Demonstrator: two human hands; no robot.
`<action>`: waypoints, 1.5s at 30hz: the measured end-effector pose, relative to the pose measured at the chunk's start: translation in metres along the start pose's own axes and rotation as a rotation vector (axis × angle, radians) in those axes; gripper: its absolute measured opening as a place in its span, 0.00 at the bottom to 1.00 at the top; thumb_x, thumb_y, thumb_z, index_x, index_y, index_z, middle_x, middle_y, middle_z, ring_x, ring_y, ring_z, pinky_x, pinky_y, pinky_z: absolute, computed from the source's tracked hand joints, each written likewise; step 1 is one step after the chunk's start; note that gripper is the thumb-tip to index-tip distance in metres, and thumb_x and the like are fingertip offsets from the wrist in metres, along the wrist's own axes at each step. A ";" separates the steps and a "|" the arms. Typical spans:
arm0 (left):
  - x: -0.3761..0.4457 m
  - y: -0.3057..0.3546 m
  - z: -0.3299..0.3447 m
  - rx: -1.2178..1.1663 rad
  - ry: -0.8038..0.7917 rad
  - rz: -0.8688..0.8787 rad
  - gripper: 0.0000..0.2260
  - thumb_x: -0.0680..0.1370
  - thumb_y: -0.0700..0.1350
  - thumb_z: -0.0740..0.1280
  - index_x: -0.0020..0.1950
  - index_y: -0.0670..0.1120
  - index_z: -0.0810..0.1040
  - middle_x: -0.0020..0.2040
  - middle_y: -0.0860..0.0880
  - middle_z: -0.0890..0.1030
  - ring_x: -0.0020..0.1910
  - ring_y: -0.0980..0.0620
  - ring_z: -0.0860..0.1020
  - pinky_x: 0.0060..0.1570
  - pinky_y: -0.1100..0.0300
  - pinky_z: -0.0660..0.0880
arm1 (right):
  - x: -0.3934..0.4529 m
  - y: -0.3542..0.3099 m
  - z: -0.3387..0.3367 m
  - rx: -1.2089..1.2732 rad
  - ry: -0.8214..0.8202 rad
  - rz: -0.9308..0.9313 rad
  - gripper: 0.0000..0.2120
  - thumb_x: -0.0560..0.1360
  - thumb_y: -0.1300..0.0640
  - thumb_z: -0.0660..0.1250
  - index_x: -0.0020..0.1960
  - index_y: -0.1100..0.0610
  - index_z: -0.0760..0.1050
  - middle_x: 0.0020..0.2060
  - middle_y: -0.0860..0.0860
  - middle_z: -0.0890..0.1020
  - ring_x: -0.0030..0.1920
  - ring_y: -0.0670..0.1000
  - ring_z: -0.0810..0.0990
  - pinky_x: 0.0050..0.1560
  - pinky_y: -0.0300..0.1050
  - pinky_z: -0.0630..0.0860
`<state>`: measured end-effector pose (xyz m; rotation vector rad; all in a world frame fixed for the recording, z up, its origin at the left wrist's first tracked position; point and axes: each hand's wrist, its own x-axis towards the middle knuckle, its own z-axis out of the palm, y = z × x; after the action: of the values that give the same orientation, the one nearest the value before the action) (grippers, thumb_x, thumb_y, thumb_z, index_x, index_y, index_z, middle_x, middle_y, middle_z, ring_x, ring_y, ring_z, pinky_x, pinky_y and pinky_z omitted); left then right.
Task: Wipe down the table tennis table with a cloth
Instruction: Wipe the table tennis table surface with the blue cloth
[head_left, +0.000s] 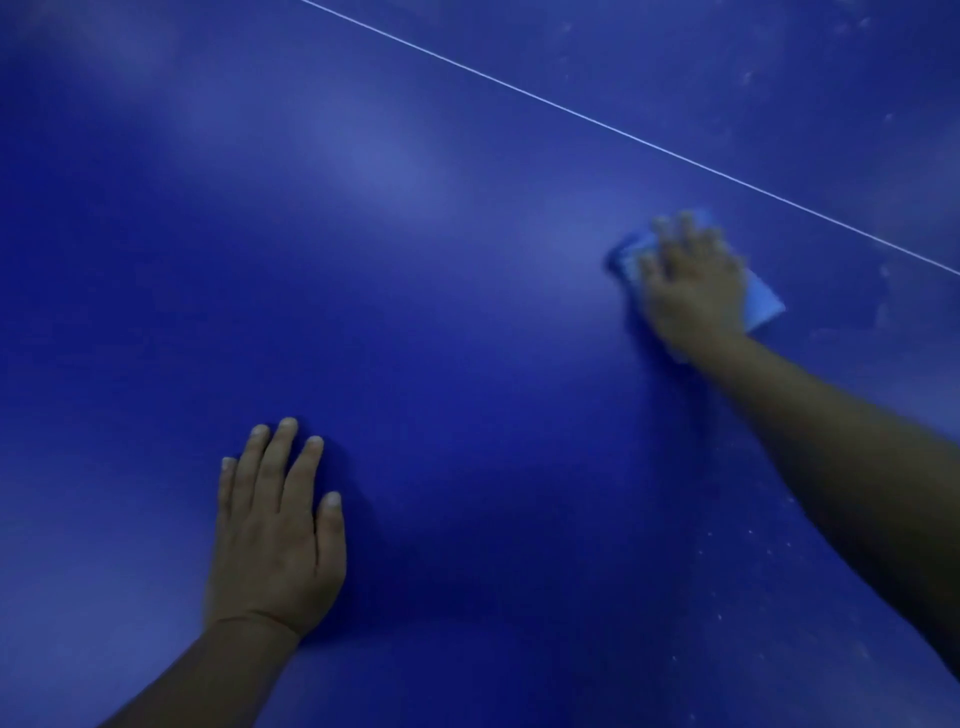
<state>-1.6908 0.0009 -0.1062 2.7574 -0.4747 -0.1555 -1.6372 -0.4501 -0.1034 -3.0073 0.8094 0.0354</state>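
Head view: your right hand (693, 283) presses flat on a light blue cloth (761, 301), fingers spread over it rather than curled around it, so the cloth is pinned against the table tennis table (441, 312) and not pinched. The cloth sits on the right part of the surface, near the thin white line (628, 136) that crosses the frame diagonally, and shows at the fingertips and beside the wrist. The hand and cloth are blurred, which suggests a wiping stroke in progress. Your left hand (275, 530) lies open and palm-down on the bare table, well apart from the cloth, holding nothing and apparently bracing your lean. To wipe well, keep the palm weight even so the whole cloth stays in contact, overlap each pass, and work toward the pale specks (748, 540) scattered along the right side and the smudges (852, 26) beyond the line, which look like dust not yet cleared. The surface is deep blue with soft, diffuse reflections. The lighting is dim, and nothing of the room beyond the tabletop is visible.
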 end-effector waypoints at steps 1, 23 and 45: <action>0.001 0.000 0.000 -0.003 -0.003 0.000 0.26 0.79 0.52 0.52 0.71 0.37 0.71 0.76 0.40 0.65 0.78 0.42 0.56 0.78 0.51 0.42 | 0.009 0.028 -0.004 0.034 -0.015 0.191 0.28 0.83 0.41 0.48 0.80 0.48 0.55 0.80 0.51 0.55 0.79 0.59 0.53 0.75 0.64 0.52; -0.014 -0.006 -0.013 -0.237 -0.014 0.033 0.29 0.79 0.55 0.52 0.77 0.41 0.64 0.80 0.45 0.56 0.80 0.49 0.49 0.77 0.55 0.40 | -0.221 -0.001 0.012 0.048 -0.030 -0.159 0.30 0.80 0.38 0.48 0.79 0.47 0.58 0.80 0.48 0.57 0.79 0.58 0.55 0.75 0.65 0.53; -0.166 -0.055 -0.020 -0.005 -0.098 0.105 0.29 0.81 0.55 0.49 0.77 0.42 0.65 0.80 0.43 0.58 0.80 0.47 0.50 0.78 0.47 0.46 | -0.294 -0.052 0.008 0.072 -0.099 -0.338 0.30 0.80 0.38 0.45 0.79 0.46 0.57 0.79 0.48 0.58 0.79 0.58 0.55 0.75 0.67 0.52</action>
<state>-1.8265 0.1127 -0.0985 2.7215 -0.6423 -0.2671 -1.8652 -0.2577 -0.1020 -2.9997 0.2816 0.1422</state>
